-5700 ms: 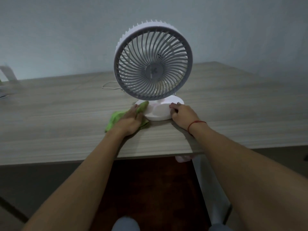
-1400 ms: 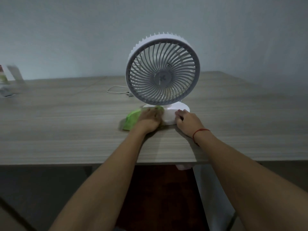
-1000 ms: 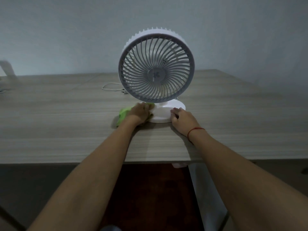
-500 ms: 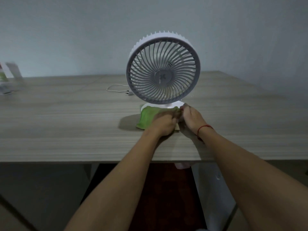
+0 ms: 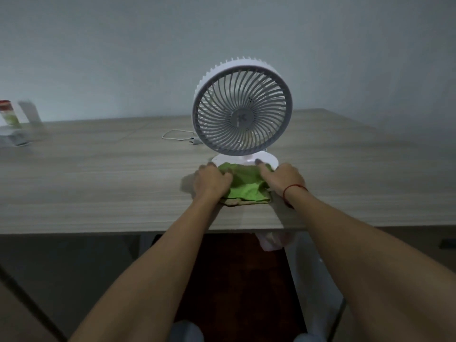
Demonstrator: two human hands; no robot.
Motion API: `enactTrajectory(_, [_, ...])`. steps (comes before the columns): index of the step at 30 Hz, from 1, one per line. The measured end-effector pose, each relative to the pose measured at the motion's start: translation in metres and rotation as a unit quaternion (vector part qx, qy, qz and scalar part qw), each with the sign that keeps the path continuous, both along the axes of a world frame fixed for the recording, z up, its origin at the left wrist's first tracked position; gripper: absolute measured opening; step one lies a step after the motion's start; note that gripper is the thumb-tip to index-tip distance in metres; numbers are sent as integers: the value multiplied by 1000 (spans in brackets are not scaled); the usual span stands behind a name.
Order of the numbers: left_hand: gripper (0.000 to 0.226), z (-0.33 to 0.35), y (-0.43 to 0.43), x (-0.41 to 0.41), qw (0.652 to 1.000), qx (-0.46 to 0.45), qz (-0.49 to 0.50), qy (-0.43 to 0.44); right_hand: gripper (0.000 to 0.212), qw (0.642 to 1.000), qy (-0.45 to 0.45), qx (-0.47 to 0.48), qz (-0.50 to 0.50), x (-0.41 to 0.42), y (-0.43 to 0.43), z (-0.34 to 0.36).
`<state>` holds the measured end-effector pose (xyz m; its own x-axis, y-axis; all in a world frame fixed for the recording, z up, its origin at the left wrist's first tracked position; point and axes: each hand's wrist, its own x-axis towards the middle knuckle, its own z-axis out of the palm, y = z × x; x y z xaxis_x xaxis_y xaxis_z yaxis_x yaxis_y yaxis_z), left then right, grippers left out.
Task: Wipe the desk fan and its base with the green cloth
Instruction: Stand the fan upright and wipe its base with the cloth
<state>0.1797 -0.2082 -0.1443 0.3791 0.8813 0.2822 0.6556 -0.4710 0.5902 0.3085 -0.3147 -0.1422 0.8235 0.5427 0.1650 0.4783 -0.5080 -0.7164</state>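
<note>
Green cloth [image 5: 246, 185] bunched between my left fingers [image 5: 223, 177] and right fingers [image 5: 265, 172], both curled, gripping it on the bench [image 5: 98, 183]. It hides the front of the fan base [image 5: 267, 161]. Desk fan [image 5: 243, 111] upright just beyond my fingers.

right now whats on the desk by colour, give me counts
white: 2, desk fan and loose cable
green: 1, cloth held by left hand and right hand
blurred items far left: cannot count
total: 3
</note>
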Motion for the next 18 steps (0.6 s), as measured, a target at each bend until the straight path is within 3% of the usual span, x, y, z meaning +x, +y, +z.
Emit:
enactTrajectory(2, [64,0,2,2,996,-40,16,76,80,998,-14,-65,20,-5,1,6])
enactTrajectory(6, [77,1,4,10,986,-77,-10,146,67,994,9,-102,40,-3,3,11])
enactTrajectory(8, [79,6,5,11,984,-92,-29,149,47,994,21,-76,69,-4,5,12])
enactTrajectory(10, [70,8,5,12,982,-109,-67,139,12,994,64,17,90,-10,8,11])
enactTrajectory(13, [51,5,3,7,984,-133,-108,47,19,975,130,148,99,-22,15,9])
enactTrajectory(18, [31,8,20,-25,954,-176,-95,-222,15,957,152,218,115,-55,36,16])
